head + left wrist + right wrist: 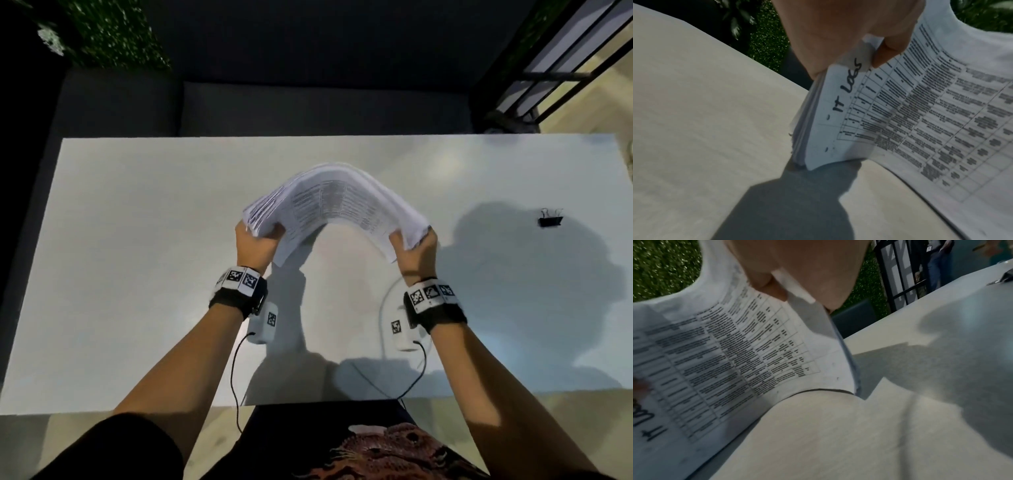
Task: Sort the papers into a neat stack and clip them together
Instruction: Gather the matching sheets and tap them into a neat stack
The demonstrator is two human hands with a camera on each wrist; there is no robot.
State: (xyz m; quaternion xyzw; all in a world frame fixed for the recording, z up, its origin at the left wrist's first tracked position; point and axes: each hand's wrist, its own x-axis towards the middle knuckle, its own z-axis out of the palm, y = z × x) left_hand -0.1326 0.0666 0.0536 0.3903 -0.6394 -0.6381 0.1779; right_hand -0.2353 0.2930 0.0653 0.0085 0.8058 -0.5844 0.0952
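A stack of printed papers arches upward above the white table, held at both short ends. My left hand grips the left end, thumb on the near face. My right hand grips the right end the same way. In the left wrist view the papers carry a printed table and handwriting at the edge, pinched under my left hand. In the right wrist view my right hand pinches the papers. A black binder clip lies on the table to the right, apart from both hands.
A dark sofa runs along the table's far edge, with green foliage at the back left and a black metal frame at the back right. Thin cables trail from my wrists over the near table edge.
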